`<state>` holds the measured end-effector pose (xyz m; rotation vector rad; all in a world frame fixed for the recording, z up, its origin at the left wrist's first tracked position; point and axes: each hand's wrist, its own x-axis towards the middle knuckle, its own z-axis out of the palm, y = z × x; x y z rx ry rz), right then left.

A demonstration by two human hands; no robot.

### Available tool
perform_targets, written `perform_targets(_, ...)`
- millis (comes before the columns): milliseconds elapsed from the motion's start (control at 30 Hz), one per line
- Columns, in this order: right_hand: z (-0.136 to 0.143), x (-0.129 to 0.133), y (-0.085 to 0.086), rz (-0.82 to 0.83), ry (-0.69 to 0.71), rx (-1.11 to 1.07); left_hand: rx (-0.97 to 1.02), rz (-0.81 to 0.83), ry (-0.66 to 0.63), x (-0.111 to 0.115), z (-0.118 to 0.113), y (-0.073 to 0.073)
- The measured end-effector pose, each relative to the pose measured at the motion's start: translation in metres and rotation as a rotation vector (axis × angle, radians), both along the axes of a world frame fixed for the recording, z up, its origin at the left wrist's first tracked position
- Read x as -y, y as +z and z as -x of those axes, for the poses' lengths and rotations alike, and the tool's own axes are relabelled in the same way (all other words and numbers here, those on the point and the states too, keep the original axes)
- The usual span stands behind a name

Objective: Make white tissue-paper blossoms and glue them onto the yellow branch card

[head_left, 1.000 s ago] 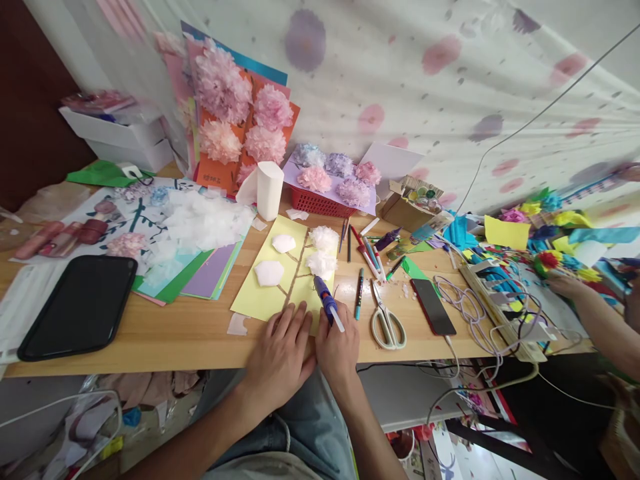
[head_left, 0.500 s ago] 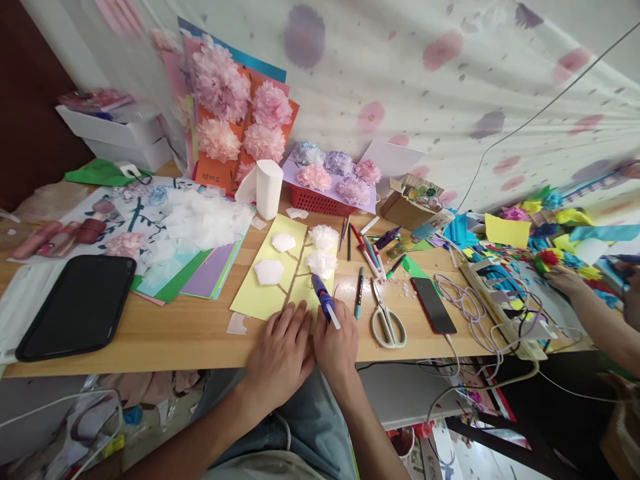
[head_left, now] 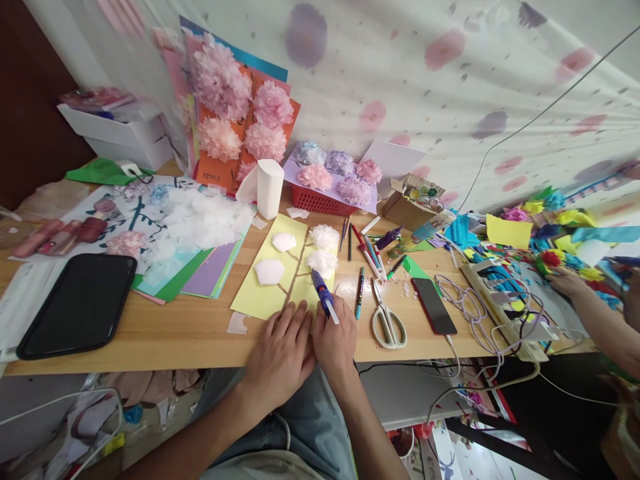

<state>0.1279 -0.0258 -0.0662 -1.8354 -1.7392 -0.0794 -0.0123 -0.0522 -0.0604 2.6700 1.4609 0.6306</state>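
My right hand (head_left: 337,339) is wrapped round a blue hot glue gun (head_left: 323,291), with a white glue stick poking out of its back end. The gun's nozzle points away from me, by the lower white tissue-paper flower (head_left: 321,263) on a yellow card (head_left: 250,293). Another fluffy white flower (head_left: 324,237) sits just above it. Two flat white paper pieces (head_left: 269,272) lie on the card's left half, and brown branch lines run down its middle. My left hand (head_left: 284,337) lies flat over the card's near edge, fingers stretched out, touching my right hand.
White scissors (head_left: 389,323), a marker (head_left: 359,293) and a phone (head_left: 434,307) lie to the right. Cables trail round a power strip (head_left: 500,310). A tablet (head_left: 77,305) and white tissue sheets (head_left: 200,217) are left. Another person's hand (head_left: 567,283) is far right.
My right hand and the glue gun have shifted very slightly. My left hand stays in place on the card.
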Motion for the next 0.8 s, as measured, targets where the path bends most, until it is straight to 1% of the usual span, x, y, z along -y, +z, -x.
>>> perform_targets(267,-0.003,0.005,-0.006,-0.019,-0.045,0.022,-0.002,0.004,-0.001,-0.001,0.001,0.0)
perform_targets(500,-0.003,0.008,-0.003,-0.017,-0.059,0.021,-0.017,0.0,-0.002,0.0,0.001,0.001)
perform_targets(800,-0.007,0.014,-0.01,-0.017,-0.025,0.063,-0.011,0.005,-0.002,0.0,0.001,0.001)
